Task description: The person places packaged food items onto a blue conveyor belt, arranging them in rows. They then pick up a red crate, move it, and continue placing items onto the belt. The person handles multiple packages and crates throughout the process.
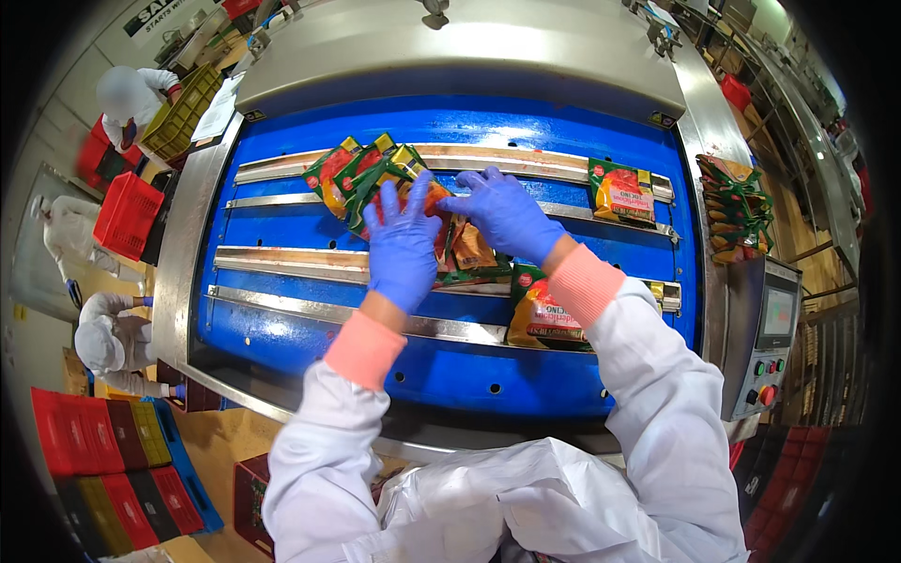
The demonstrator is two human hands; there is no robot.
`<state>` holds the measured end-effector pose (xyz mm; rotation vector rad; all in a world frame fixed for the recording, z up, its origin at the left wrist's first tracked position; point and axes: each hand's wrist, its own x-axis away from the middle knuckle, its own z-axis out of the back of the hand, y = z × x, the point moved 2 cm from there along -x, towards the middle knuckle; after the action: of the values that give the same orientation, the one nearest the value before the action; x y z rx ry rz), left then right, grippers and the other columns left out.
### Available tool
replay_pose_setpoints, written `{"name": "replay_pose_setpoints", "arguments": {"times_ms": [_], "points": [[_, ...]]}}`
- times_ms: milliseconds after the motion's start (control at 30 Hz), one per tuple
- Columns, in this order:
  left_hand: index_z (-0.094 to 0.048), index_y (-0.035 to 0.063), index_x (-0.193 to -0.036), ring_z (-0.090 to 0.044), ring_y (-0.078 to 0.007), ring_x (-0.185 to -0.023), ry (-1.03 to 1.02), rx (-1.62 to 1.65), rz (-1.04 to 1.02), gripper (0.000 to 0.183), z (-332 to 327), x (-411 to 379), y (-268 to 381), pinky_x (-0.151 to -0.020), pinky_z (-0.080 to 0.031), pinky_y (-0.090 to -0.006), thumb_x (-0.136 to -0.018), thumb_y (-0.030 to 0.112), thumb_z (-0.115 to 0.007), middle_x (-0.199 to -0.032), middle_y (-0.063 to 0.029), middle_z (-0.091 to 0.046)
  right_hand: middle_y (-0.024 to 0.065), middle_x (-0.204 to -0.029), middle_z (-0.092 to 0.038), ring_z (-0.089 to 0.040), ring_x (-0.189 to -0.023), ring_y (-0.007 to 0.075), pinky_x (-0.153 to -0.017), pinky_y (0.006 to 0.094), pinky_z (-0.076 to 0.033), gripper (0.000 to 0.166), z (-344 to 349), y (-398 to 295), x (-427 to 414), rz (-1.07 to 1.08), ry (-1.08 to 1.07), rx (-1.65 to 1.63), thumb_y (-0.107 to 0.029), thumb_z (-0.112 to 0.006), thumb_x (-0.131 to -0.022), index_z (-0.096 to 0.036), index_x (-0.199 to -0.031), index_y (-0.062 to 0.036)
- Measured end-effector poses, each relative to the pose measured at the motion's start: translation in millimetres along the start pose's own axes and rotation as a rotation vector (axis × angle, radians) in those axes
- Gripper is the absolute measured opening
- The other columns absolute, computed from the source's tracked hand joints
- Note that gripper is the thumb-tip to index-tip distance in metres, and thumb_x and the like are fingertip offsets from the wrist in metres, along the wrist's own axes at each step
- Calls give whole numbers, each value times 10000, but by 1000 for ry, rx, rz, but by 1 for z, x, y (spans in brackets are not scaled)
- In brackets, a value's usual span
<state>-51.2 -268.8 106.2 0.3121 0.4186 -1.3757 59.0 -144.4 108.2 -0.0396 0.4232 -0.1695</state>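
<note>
My left hand point(405, 246), in a blue glove, lies with spread fingers over a fanned pile of printed plastic food pouches point(331, 172). My right hand point(503, 214), also gloved, reaches in from the other side with bent fingers at the pile's right edge; whether it pinches a pouch is hidden. Below the hands another pouch point(476, 246) shows its brownish-orange side. One pouch point(623, 193) lies across the upper metal bars on the right. Under my right forearm rests a further pouch point(538, 310), partly covered by the sleeve. All lie on the blue bed point(295, 229) of a vacuum-packing machine.
Long metal sealing bars point(281, 258) cross the bed. Beyond stands the steel lid point(457, 63). At right are stacked pouches point(735, 207) and a control panel point(767, 352) with buttons. Co-workers in white point(105, 338) and stacked crates point(116, 436) are at left.
</note>
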Motion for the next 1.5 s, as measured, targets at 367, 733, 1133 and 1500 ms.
{"name": "replay_pose_setpoints", "arguments": {"times_ms": [367, 733, 1133, 1500], "points": [[-656, 91, -729, -531, -298, -947, 73, 92, -38, 120, 19, -15, -51, -810, -407, -452, -643, 152, -714, -980, -55, -598, 130, -874, -577, -542, -876, 339, -771, 402, -466, 240, 33, 16, -3, -117, 124, -188, -54, -717, -655, -576, -849, -40], [-618, 48, -847, -610, -324, -772, 100, 811, 43, 105, -68, -79, 39, -720, -486, -377, -746, 65, -643, -816, -156, -618, 118, -834, -559, -538, -868, 305, -779, 369, -451, 116, 34, 112, 99, -486, 336, -278, 28, -595, -715, -607, -788, -61], [-664, 42, -922, -615, -314, -972, -302, 310, 181, 180, -169, -186, 69, -808, -495, -399, -771, 83, -577, -995, -186, -631, 117, -1106, -573, -529, -1062, 322, -828, 397, -500, 209, -7, 217, 52, -843, -238, 302, -92, -604, -741, -694, -927, -122], [-266, 74, -1433, -185, -424, -1365, -525, 329, -129, 659, -165, -149, 121, -1080, -205, -551, -888, 371, -486, -1487, -186, -222, 127, -1061, -562, -554, -997, 317, -832, 427, -483, 218, -15, 185, 49, -669, -114, 389, -65, -589, -742, -634, -954, -90]]}}
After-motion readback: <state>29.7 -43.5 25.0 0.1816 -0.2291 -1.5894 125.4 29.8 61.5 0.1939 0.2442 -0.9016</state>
